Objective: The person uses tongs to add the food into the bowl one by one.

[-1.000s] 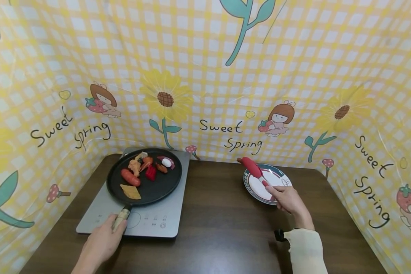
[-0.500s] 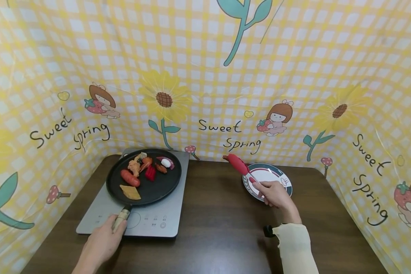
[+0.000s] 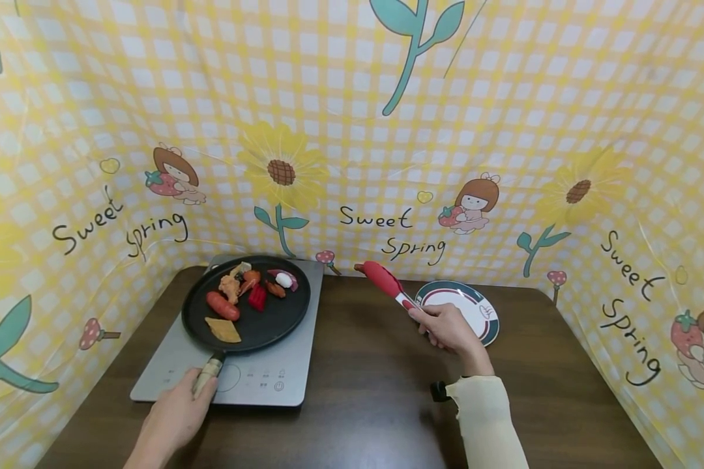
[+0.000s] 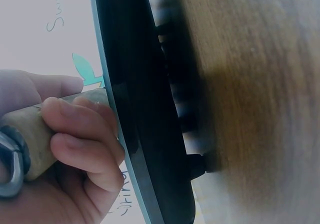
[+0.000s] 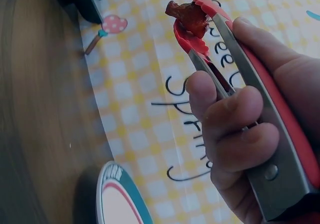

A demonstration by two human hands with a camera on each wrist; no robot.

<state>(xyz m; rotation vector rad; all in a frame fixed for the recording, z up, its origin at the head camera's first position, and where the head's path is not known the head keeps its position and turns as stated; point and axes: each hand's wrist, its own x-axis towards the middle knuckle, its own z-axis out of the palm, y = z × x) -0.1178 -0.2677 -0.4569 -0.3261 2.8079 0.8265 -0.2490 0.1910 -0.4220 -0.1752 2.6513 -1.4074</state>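
My left hand (image 3: 178, 407) grips the handle (image 3: 209, 371) of a round black frying pan (image 3: 276, 319); the left wrist view shows fingers curled round that handle (image 4: 32, 136). In the pan lie a red sausage (image 3: 223, 305), a flat yellowish piece (image 3: 223, 329), a fried drumstick (image 3: 230, 286) and several smaller bits of food. My right hand (image 3: 452, 331) holds red-and-steel tongs (image 3: 382, 278) above the table, pointing left. A glossy brown piece of meat (image 5: 190, 18) sits pinched between the scalloped red tips. Just behind the right hand lies a white plate with a green rim (image 3: 494, 319).
Under the pan is a silver induction cooktop (image 3: 270, 384), on the left of a dark wooden table (image 3: 364, 378). A yellow checked cloth (image 3: 352, 163) with printed flowers and lettering hangs at the back and both sides.
My right hand has moved left with the tongs and the meat, from over the plate to the space between plate and pan. The left hand and pan stay put.
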